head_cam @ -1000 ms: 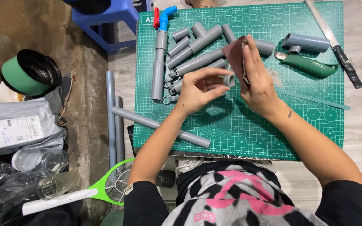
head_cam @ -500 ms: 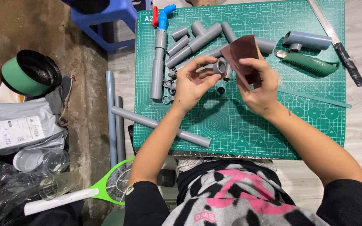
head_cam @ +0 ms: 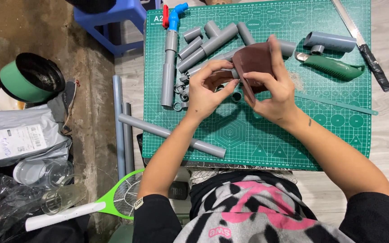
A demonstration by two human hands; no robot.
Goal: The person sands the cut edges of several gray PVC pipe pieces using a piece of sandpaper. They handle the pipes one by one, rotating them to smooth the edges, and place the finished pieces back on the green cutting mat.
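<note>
Your left hand (head_cam: 208, 92) is pinching a short grey pipe piece (head_cam: 234, 73), fingers (head_cam: 219, 67) curled tight around it, over the middle of the green mat (head_cam: 293, 135). Your right hand (head_cam: 271, 92) has the brown sandpaper (head_cam: 255, 60) wrapped over the end of that piece, thumb and fingers closed on the sheet. Most of the piece is hidden under the paper, so only a bit of grey shows.

Around them on the mat: a bunch of grey pipes (head_cam: 212, 42) lying fanned out toward the far left corner, with a longer pipe run (head_cam: 169, 67) beside them topped by a blue elbow (head_cam: 176, 15) and a red valve handle (head_cam: 167, 17). A few small grey rings (head_cam: 182, 92) sit just left of your left hand. Toward the far right edge there's a grey tee (head_cam: 329, 42), a green-handled saw (head_cam: 334, 67) just below it, and a long knife (head_cam: 361, 42) half off the mat. One long pipe (head_cam: 172, 135) lies slanted across the near left corner. Off the mat to the left, two more pipes (head_cam: 122, 126) and a green swatter (head_cam: 113, 202) sit on the floor.
</note>
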